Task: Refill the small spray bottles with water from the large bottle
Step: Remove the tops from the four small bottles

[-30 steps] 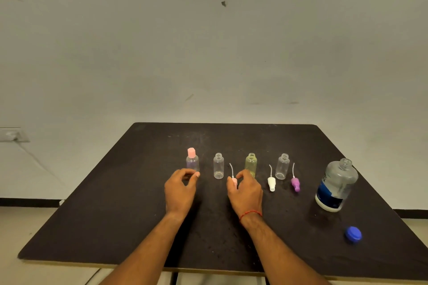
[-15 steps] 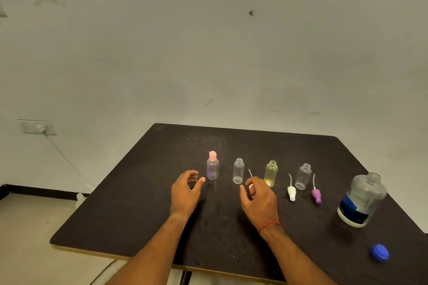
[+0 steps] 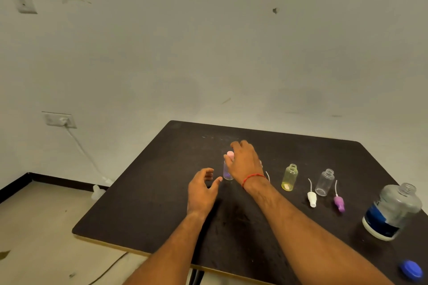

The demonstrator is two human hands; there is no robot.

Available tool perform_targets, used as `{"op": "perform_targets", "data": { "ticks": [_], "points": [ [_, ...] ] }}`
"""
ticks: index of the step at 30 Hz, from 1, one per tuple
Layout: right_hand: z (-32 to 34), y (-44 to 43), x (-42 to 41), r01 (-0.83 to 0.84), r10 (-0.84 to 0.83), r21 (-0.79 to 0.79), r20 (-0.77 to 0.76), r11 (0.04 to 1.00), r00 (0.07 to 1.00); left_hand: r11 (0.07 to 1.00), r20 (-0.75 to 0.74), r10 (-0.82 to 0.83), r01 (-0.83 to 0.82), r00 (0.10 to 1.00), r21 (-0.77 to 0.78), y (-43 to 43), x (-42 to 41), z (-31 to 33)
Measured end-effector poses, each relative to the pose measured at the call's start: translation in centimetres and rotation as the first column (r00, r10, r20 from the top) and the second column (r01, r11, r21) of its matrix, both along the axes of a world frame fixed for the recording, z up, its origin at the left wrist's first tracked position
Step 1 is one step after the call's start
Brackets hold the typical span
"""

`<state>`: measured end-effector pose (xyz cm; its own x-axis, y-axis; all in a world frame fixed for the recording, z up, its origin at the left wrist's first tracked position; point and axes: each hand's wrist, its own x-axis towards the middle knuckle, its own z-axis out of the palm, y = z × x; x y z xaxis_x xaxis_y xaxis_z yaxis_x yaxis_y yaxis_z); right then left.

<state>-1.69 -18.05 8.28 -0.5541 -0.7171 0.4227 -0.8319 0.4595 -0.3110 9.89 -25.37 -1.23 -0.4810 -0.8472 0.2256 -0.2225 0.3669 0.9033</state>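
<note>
desk (image 3: 143, 215): three small bottles visible, two loose spray heads, one large bottle (image 3: 391, 213), one blue cap (image 3: 411, 270). left hand (image 3: 201, 192) open; right hand (image 3: 245, 162) at pink-capped bottle (image 3: 228, 170), grip unclear.

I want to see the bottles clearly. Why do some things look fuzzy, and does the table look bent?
In the head view, the right hand is smeared, likely from moving, and blurs the pink-capped bottle behind it; the big bottle near the edge leans and looks soft, probably the wide lens; the table edges slant; light is dim and even, shadows faint.
</note>
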Motion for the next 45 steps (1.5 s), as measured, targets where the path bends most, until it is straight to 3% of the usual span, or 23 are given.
{"op": "perform_targets", "data": {
  "ticks": [4, 17, 33, 45],
  "points": [
    [-0.2, -1.1, 0.0, 0.025, -0.029, 0.131, 0.032, 0.991, 0.999, 1.000, -0.010, -0.009, 0.009, 1.000, 0.004, 0.0, 0.0, 0.0],
    [-0.1, -0.9, 2.6, -0.049, 0.048, 0.004, 0.168, 0.999, 0.985, 0.996, -0.079, -0.084, 0.082, 0.993, -0.032, 0.1, 0.1, -0.3],
    [-0.3, 0.2, 2.3, -0.236, 0.233, 0.025, 0.076, 0.972, 0.969, 0.989, -0.069, -0.136, 0.131, 0.988, -0.066, 0.1, 0.2, -0.3],
    [-0.8, 0.8, 0.5, -0.417, 0.416, 0.038, 0.014, 0.908, 0.909, 0.978, -0.075, -0.199, 0.194, 0.977, -0.073, 0.4, 0.6, 0.2]
  ]
}}
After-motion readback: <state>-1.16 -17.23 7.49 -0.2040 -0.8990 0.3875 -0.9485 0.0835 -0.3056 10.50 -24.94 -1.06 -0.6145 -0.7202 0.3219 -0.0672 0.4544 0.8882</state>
